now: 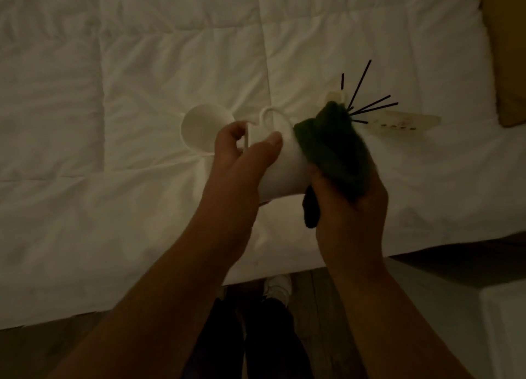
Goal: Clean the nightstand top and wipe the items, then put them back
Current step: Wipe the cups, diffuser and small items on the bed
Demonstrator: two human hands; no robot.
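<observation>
My left hand grips a white mug held above the bed, thumb on its side and fingers near the handle. A dark green cloth is bunched in my right hand and pressed against the mug's right side. A second white cup lies on its side on the white quilt, just left of the held mug. Behind the cloth stands a reed diffuser with thin black sticks, its bottle mostly hidden.
The white quilted bed fills most of the view. A pale flat object lies on the quilt right of the diffuser. A tan pillow sits at the far right. A pale furniture corner is at lower right, dark floor below.
</observation>
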